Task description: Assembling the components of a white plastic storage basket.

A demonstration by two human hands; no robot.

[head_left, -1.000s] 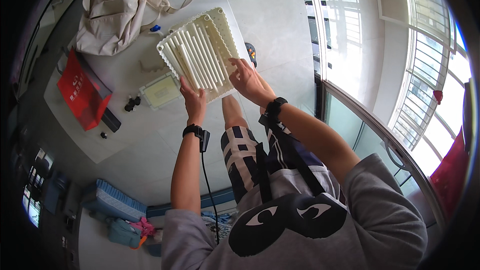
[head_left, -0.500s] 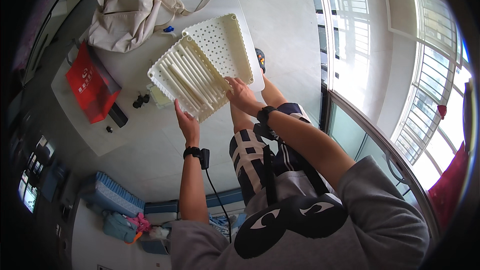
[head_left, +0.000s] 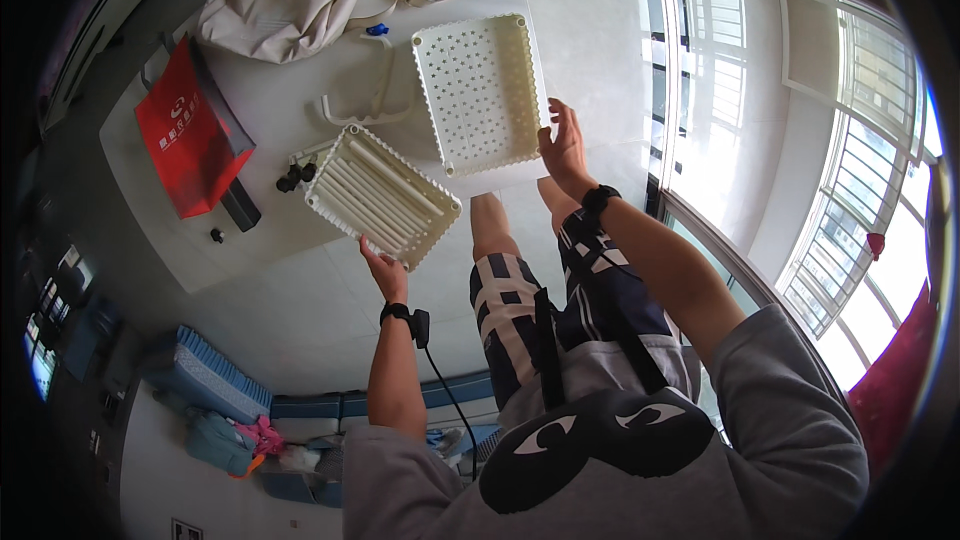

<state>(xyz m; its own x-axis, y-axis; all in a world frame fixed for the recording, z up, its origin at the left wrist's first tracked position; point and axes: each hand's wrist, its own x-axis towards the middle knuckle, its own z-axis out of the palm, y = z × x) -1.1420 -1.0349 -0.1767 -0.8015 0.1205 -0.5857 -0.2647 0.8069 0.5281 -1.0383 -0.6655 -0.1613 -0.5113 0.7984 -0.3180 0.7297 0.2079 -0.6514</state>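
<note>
A cream plastic basket with a scalloped rim (head_left: 424,230) leans tilted at the near edge of the white table, several white rods or tubes (head_left: 375,190) lying side by side in it. My left hand (head_left: 384,268) grips its near side, thumb showing at the rim and the other fingers mostly hidden underneath. To its right lies a second cream basket (head_left: 480,95), its floor dotted with star-shaped holes. At that basket's right edge is my right hand (head_left: 566,152), fingers apart and slightly bent, the fingertips by the rim.
Beyond the baskets lie a bent white plastic piece (head_left: 382,118) and a small blue item (head_left: 377,30). A beige backpack (head_left: 285,0) rests on the table (head_left: 270,100). Farther left are a red bag (head_left: 190,135), a dark box (head_left: 240,205) and small black parts (head_left: 294,177).
The two baskets have come apart. The star-holed one has turned and moved right, and my right hand has gone from between them to its right edge. The bent white piece now shows.
</note>
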